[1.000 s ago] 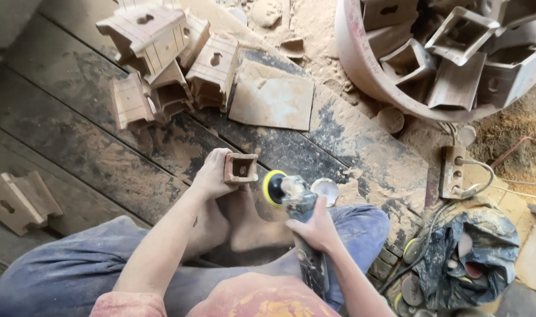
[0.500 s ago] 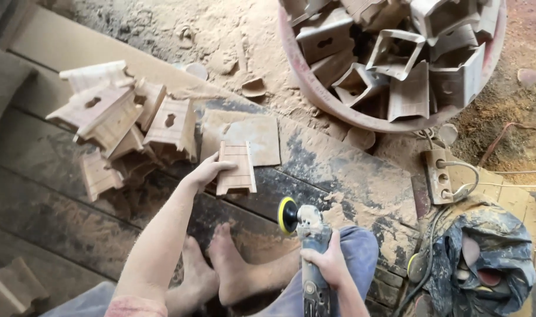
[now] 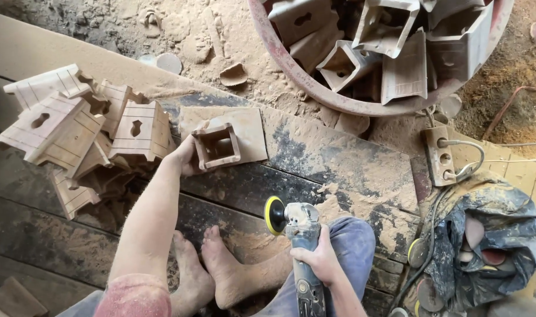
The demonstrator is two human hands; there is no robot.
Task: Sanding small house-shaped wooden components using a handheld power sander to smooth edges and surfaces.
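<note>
My left hand (image 3: 184,157) grips a small hollow wooden house-shaped piece (image 3: 217,145), its open square end turned up, just right of a heap of similar wooden pieces (image 3: 80,132). The piece hovers over a flat square board (image 3: 247,126) on the dusty floor. My right hand (image 3: 319,259) is wrapped around the body of a grey angle grinder (image 3: 300,235) with a yellow-rimmed sanding disc (image 3: 274,215) facing left, held near my knee. My bare feet (image 3: 212,267) rest on dark planks between the two arms.
A big round red-rimmed tub (image 3: 332,97) at the top right holds several more wooden pieces. A power strip (image 3: 439,155) with cables lies to the right, beside crumpled stained cloth (image 3: 485,235). Sawdust covers the floor; a long plank (image 3: 21,47) runs along the upper left.
My left hand has carried the wooden piece leftward to the edge of the heap and turned its open end up. The grinder stays low in my right hand, away from the piece.
</note>
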